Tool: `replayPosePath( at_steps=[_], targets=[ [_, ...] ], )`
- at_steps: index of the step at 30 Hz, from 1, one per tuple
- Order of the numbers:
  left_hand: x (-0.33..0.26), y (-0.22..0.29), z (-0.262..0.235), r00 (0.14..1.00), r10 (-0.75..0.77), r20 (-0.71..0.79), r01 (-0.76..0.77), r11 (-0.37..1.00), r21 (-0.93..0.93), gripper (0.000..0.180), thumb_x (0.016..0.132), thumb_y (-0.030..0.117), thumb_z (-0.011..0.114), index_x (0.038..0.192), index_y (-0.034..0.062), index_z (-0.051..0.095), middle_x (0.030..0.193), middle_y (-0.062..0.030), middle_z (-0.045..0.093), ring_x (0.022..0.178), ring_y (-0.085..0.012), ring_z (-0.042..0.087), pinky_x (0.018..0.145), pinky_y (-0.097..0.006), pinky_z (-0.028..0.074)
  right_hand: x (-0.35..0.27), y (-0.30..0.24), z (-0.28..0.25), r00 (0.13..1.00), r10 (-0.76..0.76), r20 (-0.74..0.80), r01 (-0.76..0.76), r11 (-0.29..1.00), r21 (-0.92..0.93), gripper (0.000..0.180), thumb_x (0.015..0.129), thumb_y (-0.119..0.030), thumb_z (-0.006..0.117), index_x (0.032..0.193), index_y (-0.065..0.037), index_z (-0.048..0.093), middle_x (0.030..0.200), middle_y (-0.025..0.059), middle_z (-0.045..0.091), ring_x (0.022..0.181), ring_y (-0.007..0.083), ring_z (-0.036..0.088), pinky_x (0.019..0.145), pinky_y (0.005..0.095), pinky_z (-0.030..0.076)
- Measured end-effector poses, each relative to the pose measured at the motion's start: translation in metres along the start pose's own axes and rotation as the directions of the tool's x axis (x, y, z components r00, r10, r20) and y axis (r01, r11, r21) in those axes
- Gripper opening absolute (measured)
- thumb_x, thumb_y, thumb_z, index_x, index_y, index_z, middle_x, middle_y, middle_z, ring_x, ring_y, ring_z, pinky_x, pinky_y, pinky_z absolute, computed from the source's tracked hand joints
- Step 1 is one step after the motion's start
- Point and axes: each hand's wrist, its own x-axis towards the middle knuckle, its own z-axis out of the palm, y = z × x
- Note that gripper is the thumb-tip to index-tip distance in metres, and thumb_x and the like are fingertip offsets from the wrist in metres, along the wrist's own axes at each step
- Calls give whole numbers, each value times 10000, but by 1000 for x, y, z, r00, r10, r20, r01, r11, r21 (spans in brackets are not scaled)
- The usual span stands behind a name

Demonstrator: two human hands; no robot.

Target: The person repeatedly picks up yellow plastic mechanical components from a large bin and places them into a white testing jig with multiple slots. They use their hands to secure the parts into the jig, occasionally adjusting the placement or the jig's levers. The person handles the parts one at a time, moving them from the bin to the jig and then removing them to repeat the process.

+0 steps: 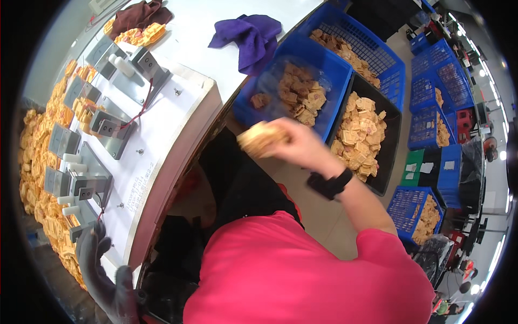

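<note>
My right hand (305,143) grips a pale yellow blocky plastic part (261,139), smeared by motion; whether it is one part or a few stacked together I cannot tell. It is held in front of a blue bin (338,75) with brownish and yellow parts in it. My left hand (110,278), in a grey glove, is at the white bench's (162,129) near left edge with fingers stretched and apart. Just beyond its fingertips stands a metal fixture (81,178) with white knobs. A second metal fixture (127,70) is farther off, and a yellow part (85,110) sits in the fixture between them.
Yellow parts (46,178) are heaped along the bench's left side. A purple cloth (249,40) and a brown cloth (141,19) lie at the far end. A black bin (389,162) full of parts stands to the right, with blue crates (402,208) beyond it.
</note>
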Motion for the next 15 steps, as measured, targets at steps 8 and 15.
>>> replayPosePath(
  at_steps=[8, 15],
  targets=[
    [-47, -80, 21, 742, -284, -608, 147, 953, -266, 345, 953, -79, 473, 1293, -55, 527, 1224, -156, 614, 1132, -220, 597, 1030, -340, 441, -57, 221, -174, 756, 70, -651, -425, 809, -407, 371, 950, -243, 611, 1211, 16, 567, 1099, 142, 641, 1029, 235, 615, 912, 345, 477],
    [-40, -112, 61, 587, -397, -705, 245, 918, -314, 319, 946, -31, 536, 1265, -19, 536, 1285, -91, 548, 1158, -175, 534, 1023, -309, 409, 51, -57, -15, 923, -279, -265, 221, 948, -228, 127, 963, -65, 585, 1055, -6, 649, 956, 25, 643, 891, 93, 592, 799, 239, 467]
  ],
)
